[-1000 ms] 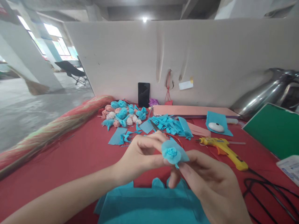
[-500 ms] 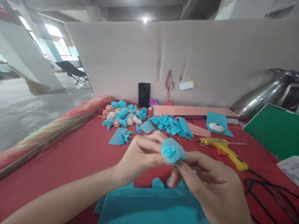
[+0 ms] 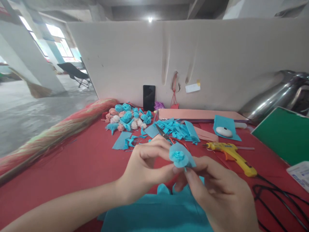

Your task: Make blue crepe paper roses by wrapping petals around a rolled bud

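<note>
A small blue crepe paper flower (image 3: 179, 157) is held up between my two hands, its crumpled centre facing me and a wider petal round the back. The fingers of my left hand (image 3: 147, 164) are closed on its left side, the thumb under the bloom. My right hand (image 3: 214, 183) pinches its lower right edge between thumb and fingers. Below the hands lies a larger sheet of blue crepe paper (image 3: 154, 214), with rounded petal pieces (image 3: 163, 189) at its far edge. Just behind the flower, red-handled scissors (image 3: 166, 136) rest partly hidden.
Finished blue, pink and white paper flowers (image 3: 126, 117) are heaped at the back left. Blue paper scraps (image 3: 172, 129) lie mid-table. To the right are a yellow glue gun (image 3: 231, 156), its black cable (image 3: 272, 196), a white mouse-shaped object (image 3: 223, 132) and a metal jug (image 3: 275, 96).
The flower and both hands have shifted slightly right. My left thumb has moved to the right beneath the bloom, and the back petal wraps a little closer.
</note>
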Demonstrator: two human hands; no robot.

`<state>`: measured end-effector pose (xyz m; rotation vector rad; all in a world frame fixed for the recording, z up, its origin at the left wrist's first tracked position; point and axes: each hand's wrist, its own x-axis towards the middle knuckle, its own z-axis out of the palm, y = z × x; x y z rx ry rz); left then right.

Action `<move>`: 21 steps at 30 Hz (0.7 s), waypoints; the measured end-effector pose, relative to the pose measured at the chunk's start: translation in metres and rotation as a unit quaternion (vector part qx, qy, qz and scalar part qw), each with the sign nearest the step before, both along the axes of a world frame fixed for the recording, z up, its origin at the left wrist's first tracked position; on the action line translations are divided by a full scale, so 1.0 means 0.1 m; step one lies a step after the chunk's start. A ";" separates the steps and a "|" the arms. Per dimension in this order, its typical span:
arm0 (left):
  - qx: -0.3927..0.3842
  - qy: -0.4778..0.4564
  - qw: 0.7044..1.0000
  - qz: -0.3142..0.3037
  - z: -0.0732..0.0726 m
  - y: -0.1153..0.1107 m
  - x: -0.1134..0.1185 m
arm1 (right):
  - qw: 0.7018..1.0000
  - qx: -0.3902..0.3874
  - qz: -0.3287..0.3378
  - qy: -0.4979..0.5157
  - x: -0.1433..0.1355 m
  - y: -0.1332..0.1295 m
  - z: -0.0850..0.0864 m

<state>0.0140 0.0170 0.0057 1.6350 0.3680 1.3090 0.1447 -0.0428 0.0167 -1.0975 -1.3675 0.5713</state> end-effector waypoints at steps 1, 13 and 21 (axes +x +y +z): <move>0.001 0.005 1.000 0.009 0.00 -0.02 0.00 | 1.000 0.007 -0.002 -0.011 0.01 0.00 -0.01; 0.023 0.038 0.999 0.020 -0.01 -0.06 0.00 | 0.999 -0.009 0.039 -0.004 0.06 -0.02 -0.01; 0.003 0.020 1.000 -0.003 0.02 0.00 -0.03 | 0.991 -0.055 0.088 0.081 0.05 -0.01 0.03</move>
